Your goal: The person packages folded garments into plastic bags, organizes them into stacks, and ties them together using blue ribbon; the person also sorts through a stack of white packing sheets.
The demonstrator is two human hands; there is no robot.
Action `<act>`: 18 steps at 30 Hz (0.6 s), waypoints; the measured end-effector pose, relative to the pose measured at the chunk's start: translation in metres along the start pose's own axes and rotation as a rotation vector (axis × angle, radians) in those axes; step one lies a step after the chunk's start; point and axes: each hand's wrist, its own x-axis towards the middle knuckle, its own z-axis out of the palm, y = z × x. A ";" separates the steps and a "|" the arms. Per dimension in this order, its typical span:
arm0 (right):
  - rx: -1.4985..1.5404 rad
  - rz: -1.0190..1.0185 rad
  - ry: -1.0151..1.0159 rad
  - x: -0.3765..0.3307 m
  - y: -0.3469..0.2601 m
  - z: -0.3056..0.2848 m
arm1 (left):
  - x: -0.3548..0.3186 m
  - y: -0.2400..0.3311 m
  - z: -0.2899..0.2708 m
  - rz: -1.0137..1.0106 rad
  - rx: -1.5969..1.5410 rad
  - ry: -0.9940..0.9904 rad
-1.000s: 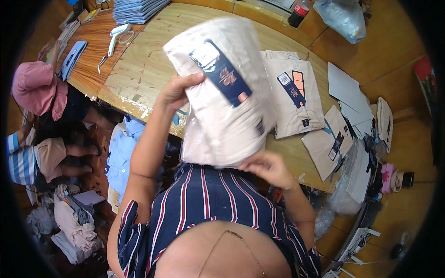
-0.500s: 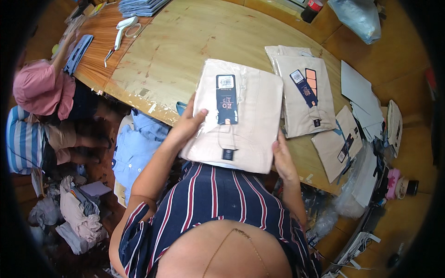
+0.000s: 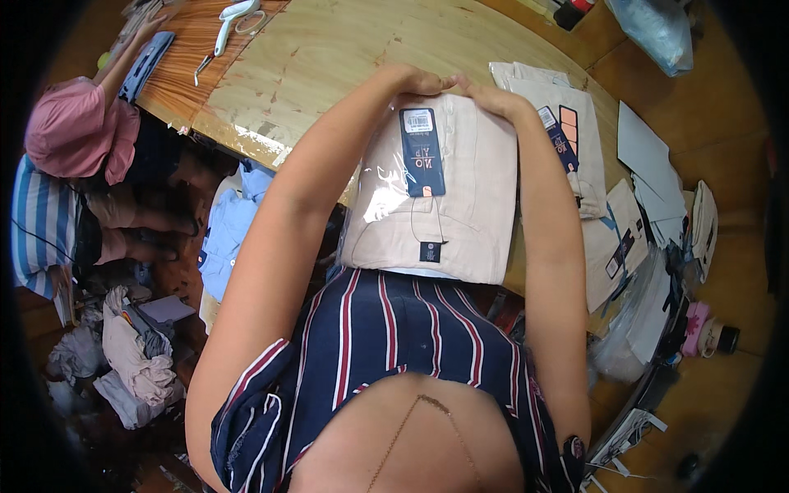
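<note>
A folded beige garment in a clear plastic bag lies flat on the wooden table right in front of me, with a dark blue tag on top and a small dark label near its lower edge. My left hand and my right hand meet at its far edge, fingers curled down on the bag's top. Both forearms run along the garment's two sides.
More folded beige garments with blue and orange tags lie to the right, then white sheets and clear bags. A person in a pink hat sits at the left. A white tool lies at the table's far end. Clothes are piled on the floor.
The bagged garment came down from mid-air onto the table. My hands slid from its sides up to its far edge.
</note>
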 end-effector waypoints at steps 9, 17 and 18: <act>-0.420 0.050 -0.004 -0.005 -0.009 -0.001 | 0.001 0.023 0.002 -0.074 0.037 -0.093; -0.545 0.279 0.426 -0.016 -0.017 0.037 | -0.036 0.044 0.032 -0.123 0.285 0.295; -0.560 0.274 0.400 -0.026 -0.022 0.035 | -0.034 0.044 0.037 -0.099 0.283 0.384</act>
